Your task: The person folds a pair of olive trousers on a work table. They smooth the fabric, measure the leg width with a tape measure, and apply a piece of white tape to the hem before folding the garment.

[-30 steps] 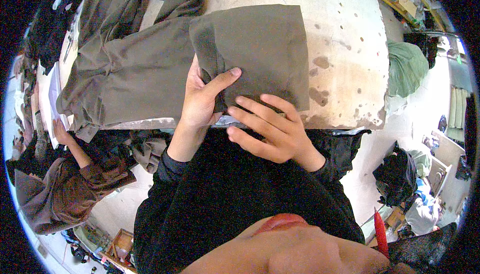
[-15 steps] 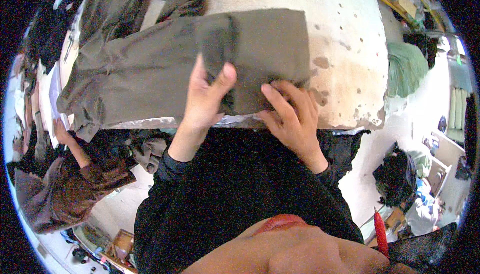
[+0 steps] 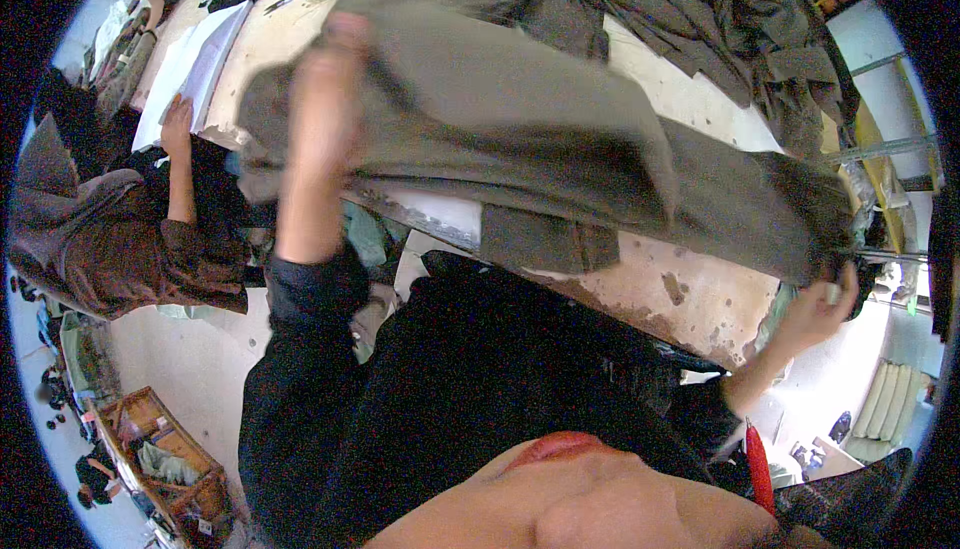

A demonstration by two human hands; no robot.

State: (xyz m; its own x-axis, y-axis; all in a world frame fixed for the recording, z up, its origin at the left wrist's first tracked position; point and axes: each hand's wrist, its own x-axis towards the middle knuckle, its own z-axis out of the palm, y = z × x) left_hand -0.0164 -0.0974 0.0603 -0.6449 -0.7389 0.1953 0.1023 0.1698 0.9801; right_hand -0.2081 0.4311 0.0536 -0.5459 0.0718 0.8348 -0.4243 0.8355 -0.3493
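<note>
A long piece of brown-grey cloth (image 3: 500, 89) stretches across the table between my hands, its middle raised and blurred by motion. My left hand (image 3: 335, 64) is up at the cloth's left part, closed on it, though its fingers are smeared. Far to the right, past the table's corner, my right hand (image 3: 825, 309) has its fingers curled round the gathered right end of the cloth. Under the raised part, a flat brown-grey panel (image 3: 548, 239) hangs over the table's near edge.
More brown-grey cloth (image 3: 700, 9) lies heaped along the far side of the pale, stained table (image 3: 690, 299). At the left, a co-worker's hand (image 3: 178, 124) rests on white sheets (image 3: 190, 69). A wooden crate (image 3: 160, 439) stands on the floor at lower left.
My hands, close together over the flat cloth before, are now wide apart: left up and leftward, right far rightward. The cloth has been lifted and drawn out. The view has turned.
</note>
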